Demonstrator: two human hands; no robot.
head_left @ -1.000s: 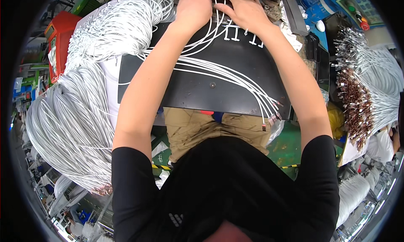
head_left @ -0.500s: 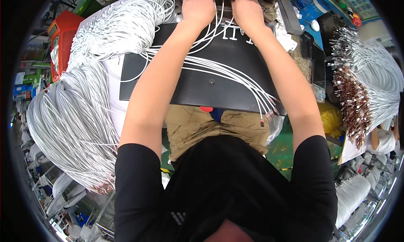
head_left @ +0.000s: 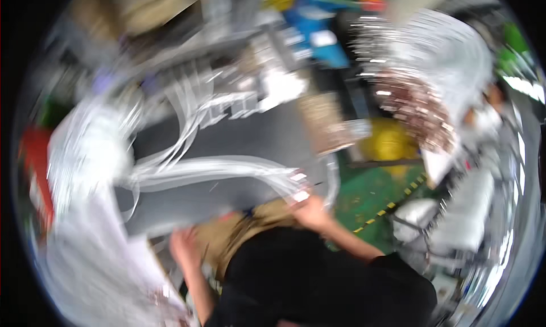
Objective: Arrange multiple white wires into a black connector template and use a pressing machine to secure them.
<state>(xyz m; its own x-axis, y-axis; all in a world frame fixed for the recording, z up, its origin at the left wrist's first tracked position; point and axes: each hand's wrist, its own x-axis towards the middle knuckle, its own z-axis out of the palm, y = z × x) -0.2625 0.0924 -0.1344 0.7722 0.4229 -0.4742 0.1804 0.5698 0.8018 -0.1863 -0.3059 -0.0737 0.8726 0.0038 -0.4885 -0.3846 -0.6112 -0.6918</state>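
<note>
The picture is smeared by motion. A bundle of white cables (head_left: 227,169) runs across the dark grey board (head_left: 239,134), its connector ends (head_left: 298,186) lying at the board's near right corner. My right hand (head_left: 310,212) is right at those ends; blur hides whether its fingers grip them. Just below the board's near left edge is my left hand (head_left: 186,248), apart from the cables, with its fingers too blurred to read. More white cables rise from the bundle toward the far side, beside several small white clips (head_left: 230,106) on the board.
Big heaps of white cable (head_left: 91,147) fill the left side, next to a red box (head_left: 37,182). At right hang cables with brown ends (head_left: 412,102), above a yellow bag (head_left: 387,142). A green floor (head_left: 358,204) with a yellow-black stripe shows below.
Both my hands have come back from the far side of the board to its near edge, the right one to the cable ends. The view has swung toward the right and blurred.
</note>
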